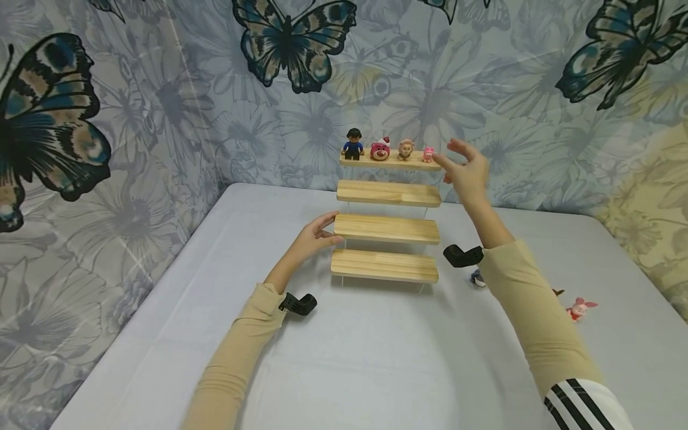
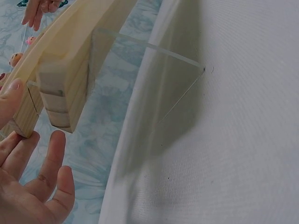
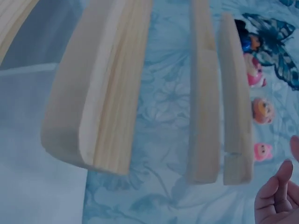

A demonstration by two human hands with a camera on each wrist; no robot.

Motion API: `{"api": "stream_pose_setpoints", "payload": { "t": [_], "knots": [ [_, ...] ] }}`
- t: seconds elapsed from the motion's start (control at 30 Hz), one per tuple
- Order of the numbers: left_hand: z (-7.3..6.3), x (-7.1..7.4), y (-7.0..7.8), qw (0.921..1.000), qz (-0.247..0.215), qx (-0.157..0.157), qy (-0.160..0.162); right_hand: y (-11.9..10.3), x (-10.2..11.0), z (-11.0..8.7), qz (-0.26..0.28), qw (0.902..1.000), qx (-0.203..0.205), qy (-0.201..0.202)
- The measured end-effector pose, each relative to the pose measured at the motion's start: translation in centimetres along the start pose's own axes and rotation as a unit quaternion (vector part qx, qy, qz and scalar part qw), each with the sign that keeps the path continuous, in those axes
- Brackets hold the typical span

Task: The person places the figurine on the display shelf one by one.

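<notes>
The right hand [image 1: 467,173] is raised at the right end of the top board [image 1: 389,164], its thumb and fingers parted by a moderate gap and holding nothing. Its nearest fingertip is just beside the small pink figure [image 1: 427,154], with a slight gap between them in the right wrist view. The left hand [image 1: 313,237] pinches the left end of the third board [image 1: 386,229], counted from the top, with the thumb on one side and fingertips on the other; its remaining fingers spread loosely away from the wood.

The boards belong to a four-step wooden stand with clear supports. On the top board, the small pink figure stands upright nearest the right end. Leftward from it come a peach-coloured figure [image 1: 405,149], a pink bear figure [image 1: 380,149] with a red hat, and a dark-haired figure [image 1: 353,145] in blue, spaced apart in a row.

The stand rests on a white-covered table [image 1: 376,364]. To its right, a pink long-eared figure [image 1: 580,309] lies beyond the right sleeve [image 1: 532,316], while a blue-and-white object [image 1: 477,278] is partly hidden behind that sleeve. Butterfly-patterned cloth [image 1: 317,131] covers the wall behind.
</notes>
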State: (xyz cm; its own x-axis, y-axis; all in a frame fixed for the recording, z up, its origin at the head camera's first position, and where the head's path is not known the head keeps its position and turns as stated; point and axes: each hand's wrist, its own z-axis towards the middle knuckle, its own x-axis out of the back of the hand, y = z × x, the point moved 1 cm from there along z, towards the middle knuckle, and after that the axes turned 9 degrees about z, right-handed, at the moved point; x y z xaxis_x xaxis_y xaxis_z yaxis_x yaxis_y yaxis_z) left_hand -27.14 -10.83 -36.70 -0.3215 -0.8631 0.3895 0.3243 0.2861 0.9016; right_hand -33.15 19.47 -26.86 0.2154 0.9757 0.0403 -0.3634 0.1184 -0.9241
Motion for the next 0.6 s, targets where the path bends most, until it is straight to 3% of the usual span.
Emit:
{"api": "stream_pose_setpoints", "payload": {
  "t": [0.07, 0.23, 0.6],
  "knots": [
    [0.3, -0.1, -0.7, 1.0, -0.002, 0.001, 0.003, -0.1, 0.3, -0.2, -0.036, 0.9989, 0.028, 0.003],
    [1.0, 0.0, -2.7, 0.9999, 0.006, 0.006, 0.014, 0.1, 0.9, -0.6, -0.024, 0.9987, 0.045, 0.005],
    [1.1, -0.2, -3.1, 0.9999, 0.005, -0.007, 0.011, 1.4, 2.8, -1.6, -0.018, 0.9994, 0.026, 0.013]
  ]
}}
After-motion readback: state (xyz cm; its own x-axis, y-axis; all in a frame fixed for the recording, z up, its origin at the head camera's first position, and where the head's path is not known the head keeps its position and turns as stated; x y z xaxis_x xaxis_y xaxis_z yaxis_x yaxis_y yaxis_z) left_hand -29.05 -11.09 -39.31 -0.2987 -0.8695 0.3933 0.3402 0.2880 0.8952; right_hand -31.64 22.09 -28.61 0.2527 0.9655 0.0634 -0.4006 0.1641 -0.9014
